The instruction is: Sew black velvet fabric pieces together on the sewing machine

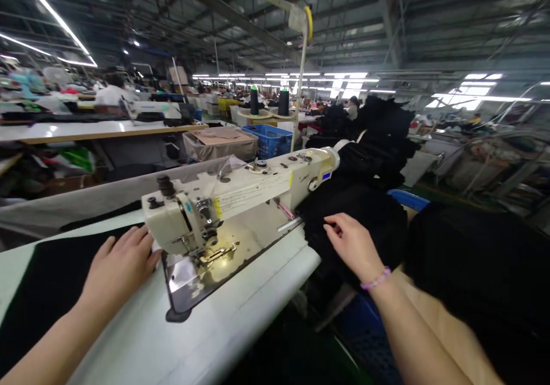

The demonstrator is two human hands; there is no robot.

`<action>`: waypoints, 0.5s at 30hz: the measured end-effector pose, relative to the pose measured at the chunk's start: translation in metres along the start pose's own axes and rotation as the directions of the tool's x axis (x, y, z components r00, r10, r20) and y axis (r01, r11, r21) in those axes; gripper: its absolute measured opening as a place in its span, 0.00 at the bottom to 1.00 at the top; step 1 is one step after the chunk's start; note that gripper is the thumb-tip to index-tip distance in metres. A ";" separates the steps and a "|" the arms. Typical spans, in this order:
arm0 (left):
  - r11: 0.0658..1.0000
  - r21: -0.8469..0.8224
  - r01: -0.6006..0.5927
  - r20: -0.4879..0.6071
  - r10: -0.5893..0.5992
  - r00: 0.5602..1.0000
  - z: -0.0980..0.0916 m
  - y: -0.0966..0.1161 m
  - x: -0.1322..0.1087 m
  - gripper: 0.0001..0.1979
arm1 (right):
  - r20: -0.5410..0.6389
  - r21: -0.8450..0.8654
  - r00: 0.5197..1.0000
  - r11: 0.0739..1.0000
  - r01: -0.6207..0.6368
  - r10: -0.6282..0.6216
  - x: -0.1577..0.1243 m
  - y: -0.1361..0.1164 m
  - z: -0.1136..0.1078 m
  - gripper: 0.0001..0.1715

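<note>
My left hand [122, 267] lies flat on a black cloth [51, 299], which runs across the white sewing table [206, 339] towards the machine. Its fingertips stop just short of the cream industrial sewing machine [223, 201]. The presser foot [217, 253] rests on the lit metal plate, with no cloth visible beneath it. My right hand [354, 244] hangs with curved fingers at the edge of a heap of black fabric pieces [354, 224], right of the machine. It shows no grip on them.
A larger black fabric pile [476, 259] lies at the lower right. Behind the machine stand black thread cones [268, 101] on a metal stand [299, 81] and a blue plastic crate [268, 140]. Neighbouring sewing stations and a person [114, 90] fill the background.
</note>
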State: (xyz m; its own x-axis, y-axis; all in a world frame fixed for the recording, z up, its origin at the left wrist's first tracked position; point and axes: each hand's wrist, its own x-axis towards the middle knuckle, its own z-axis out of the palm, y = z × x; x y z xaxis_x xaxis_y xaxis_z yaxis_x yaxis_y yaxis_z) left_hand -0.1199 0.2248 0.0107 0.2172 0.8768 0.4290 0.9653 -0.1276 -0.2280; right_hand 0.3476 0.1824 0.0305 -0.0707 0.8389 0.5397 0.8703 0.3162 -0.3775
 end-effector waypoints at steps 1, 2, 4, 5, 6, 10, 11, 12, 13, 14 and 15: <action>0.999 -0.017 -0.032 -0.047 0.031 0.998 -0.003 0.008 -0.007 0.22 | 0.025 -0.053 0.999 0.998 -0.025 0.026 0.001 0.017 -0.008 0.08; 0.997 -0.045 -0.058 -0.082 0.055 0.995 -0.006 0.017 -0.015 0.22 | 0.060 -0.099 0.997 0.994 -0.037 0.043 0.001 0.030 -0.012 0.04; 0.991 -0.107 -0.079 -0.146 0.063 0.987 -0.011 0.034 -0.030 0.22 | 0.138 -0.169 0.989 0.985 -0.029 0.053 -0.001 0.046 -0.012 0.02; 0.987 -0.134 -0.086 -0.172 0.062 0.983 -0.013 0.042 -0.037 0.22 | 0.169 -0.195 0.984 0.981 -0.018 0.052 -0.003 0.049 -0.009 0.04; 0.983 -0.156 -0.092 -0.188 0.062 0.980 -0.014 0.048 -0.043 0.22 | 0.190 -0.215 0.980 0.977 -0.009 0.051 -0.005 0.050 -0.006 0.06; 0.965 -0.217 -0.144 -0.182 0.105 0.978 -0.020 0.060 -0.064 0.21 | 0.222 -0.243 0.974 0.970 0.008 0.048 -0.006 0.052 -0.001 0.13; 0.960 -0.229 -0.160 -0.182 0.119 0.976 -0.021 0.060 -0.068 0.21 | 0.229 -0.236 0.972 0.972 0.008 0.047 -0.006 0.053 -0.004 0.12; 0.956 -0.239 -0.170 -0.182 0.127 0.975 -0.023 0.060 -0.072 0.21 | 0.236 -0.225 0.971 0.974 0.010 0.045 -0.006 0.054 -0.007 0.11; 0.953 -0.245 -0.177 -0.178 0.135 0.975 -0.024 0.060 -0.075 0.21 | 0.242 -0.214 0.969 0.977 0.013 0.040 -0.007 0.054 -0.010 0.09; 0.950 -0.254 -0.180 -0.169 0.140 0.976 -0.026 0.060 -0.077 0.20 | 0.247 -0.204 0.968 0.979 0.017 0.035 -0.009 0.054 -0.013 0.08; 0.947 -0.269 -0.173 -0.169 0.131 0.977 -0.027 0.060 -0.079 0.20 | 0.250 -0.197 0.968 0.980 0.022 0.029 -0.011 0.053 -0.014 0.06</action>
State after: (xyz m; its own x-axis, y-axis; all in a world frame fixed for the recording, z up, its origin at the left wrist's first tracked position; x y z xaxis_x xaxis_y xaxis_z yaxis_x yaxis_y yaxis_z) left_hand -0.0752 0.1350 -0.0135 0.3632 0.7616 0.5368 0.9158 -0.3977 -0.0554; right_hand 0.4014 0.1838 0.0153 -0.1649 0.9317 0.3235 0.9476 0.2406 -0.2099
